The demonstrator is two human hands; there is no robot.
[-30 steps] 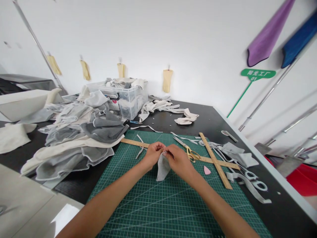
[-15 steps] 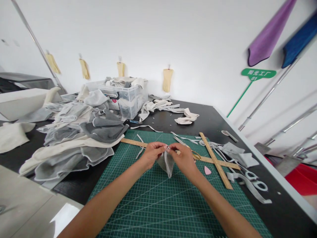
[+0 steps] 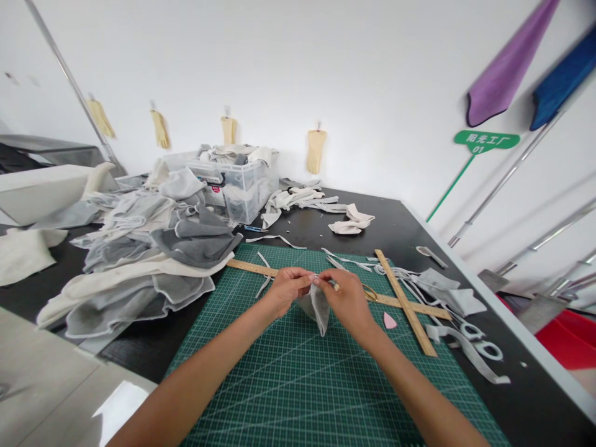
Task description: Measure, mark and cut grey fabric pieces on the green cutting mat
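Now, a slight grip on the small grey felt-like fabric piece [image 3: 320, 310]

Your left hand [image 3: 286, 288] and right hand [image 3: 347, 301] meet fingertip to fingertip. Both are pinched narrowly on the top edge of the piece, which hangs just above the green gridded cutting mat [image 3: 279, 385]. Whether anything thin sits between your right fingers, I cannot tell. The hold looks light: if either pinch loosens, the piece would likely drop or its edges slip out of line. The gold-handled scissors [image 3: 370, 291] lie just behind your right hand, by the crossed wooden rulers [image 3: 406, 303], and a careless sweep could knock them.
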